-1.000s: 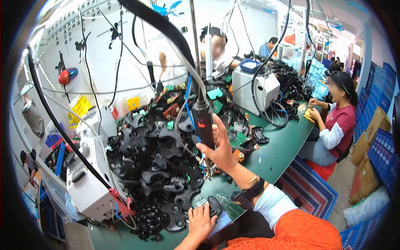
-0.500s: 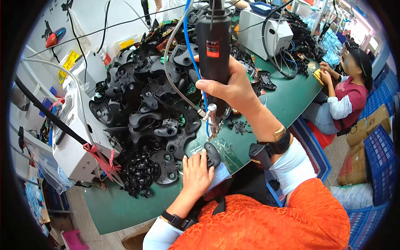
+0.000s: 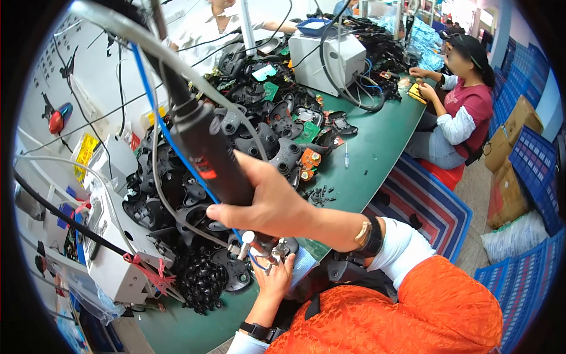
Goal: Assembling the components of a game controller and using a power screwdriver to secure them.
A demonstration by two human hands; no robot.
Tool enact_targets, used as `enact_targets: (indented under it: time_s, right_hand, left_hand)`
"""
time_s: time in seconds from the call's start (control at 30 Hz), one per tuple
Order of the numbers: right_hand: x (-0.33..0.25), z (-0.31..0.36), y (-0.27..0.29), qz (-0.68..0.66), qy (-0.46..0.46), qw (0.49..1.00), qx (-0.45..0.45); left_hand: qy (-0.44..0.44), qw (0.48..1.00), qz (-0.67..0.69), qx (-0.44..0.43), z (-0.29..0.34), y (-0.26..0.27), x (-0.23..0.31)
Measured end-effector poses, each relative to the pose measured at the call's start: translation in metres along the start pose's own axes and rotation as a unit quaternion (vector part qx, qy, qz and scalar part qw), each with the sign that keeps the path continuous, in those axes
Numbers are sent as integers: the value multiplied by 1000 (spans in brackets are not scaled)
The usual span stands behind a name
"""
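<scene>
My right hand (image 3: pixel 262 192) wraps around an upright black power screwdriver (image 3: pixel 209 156), which leans with its top toward the left. A blue air tube and a grey cable run along it. Its metal tip end (image 3: pixel 253 242) is down over my left hand (image 3: pixel 274 284). That hand holds a dark game controller (image 3: pixel 289 245), mostly hidden behind the tool and my fingers. A light blue pad (image 3: pixel 304 262) lies beneath, at the bench edge. Whether the tip touches a screw cannot be made out.
Black controller shells (image 3: pixel 259 138) pile across the green bench (image 3: pixel 371 144). Small black knobs (image 3: pixel 203 283) heap at the left, near a white machine (image 3: pixel 121 251). Another white machine (image 3: pixel 327 59) stands farther back. A small screwdriver (image 3: pixel 346 158) lies at right. A co-worker (image 3: pixel 457 112) sits beyond.
The power screwdriver has come down and left in my right hand, and now tilts. My left hand has moved slightly lower with the controller. The view has shifted, showing another person at the back.
</scene>
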State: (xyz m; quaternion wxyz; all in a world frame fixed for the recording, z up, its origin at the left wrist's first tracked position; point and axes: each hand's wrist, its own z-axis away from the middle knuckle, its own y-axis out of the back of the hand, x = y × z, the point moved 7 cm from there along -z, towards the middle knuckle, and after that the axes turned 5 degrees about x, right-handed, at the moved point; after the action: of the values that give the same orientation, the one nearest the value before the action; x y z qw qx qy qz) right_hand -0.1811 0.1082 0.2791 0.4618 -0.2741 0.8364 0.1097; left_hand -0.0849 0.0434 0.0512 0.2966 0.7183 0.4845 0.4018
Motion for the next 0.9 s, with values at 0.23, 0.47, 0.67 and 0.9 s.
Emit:
enact_targets:
  time_s: [0.23,0.47,0.67,0.9]
  right_hand:
    - [-3,-2,-8,-10,12,998,55]
    - [-32,-30,55,216,194,951,109]
    - [-42,-39,62,136,29,987,77]
    - [2,-38,22,71,21,996,50]
  left_hand:
    - [104,993,-21,-57,17,-6,-23]
    - [29,997,-70,-15,14,-5,-14]
    - [30,997,-69,-16,-1,-4,-12]
    - [41,996,-68,-37,3,-2,-16]
